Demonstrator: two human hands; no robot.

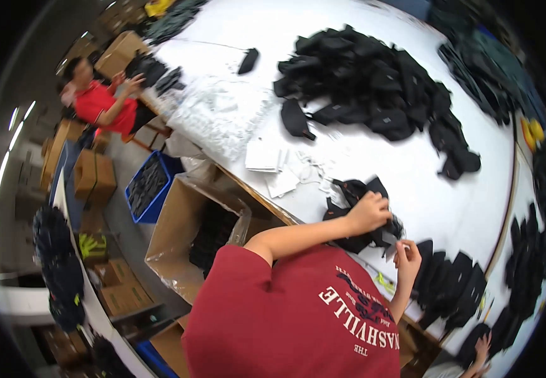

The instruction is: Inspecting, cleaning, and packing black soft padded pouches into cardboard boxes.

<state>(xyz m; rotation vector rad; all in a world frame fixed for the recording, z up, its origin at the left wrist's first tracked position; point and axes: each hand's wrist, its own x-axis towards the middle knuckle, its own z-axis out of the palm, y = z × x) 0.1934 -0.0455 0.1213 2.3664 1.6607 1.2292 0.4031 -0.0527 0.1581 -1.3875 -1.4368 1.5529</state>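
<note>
Pouch [356, 214] — black fabric, flat on the white table [411, 183], near its front edge. Left hand [369, 213] lies on top, fingers closed into the fabric. Right hand [406, 257] at 4 o'clock of it, fingers pinched on something small — can't tell what. Big black pouch pile [374, 82] at 12 o'clock. White paper slips [273, 160] at 10 o'clock. Open cardboard box [197, 233] at 9 o'clock.

Black pouch [355, 208] under the left hand [369, 213] on the white table [411, 183], black pile [374, 88] beyond it, white papers [273, 157] alongside, blue crate [149, 187] and brown carton [185, 233] off the table's edge, dark-red shirt [285, 315] with white lettering nearest.
</note>
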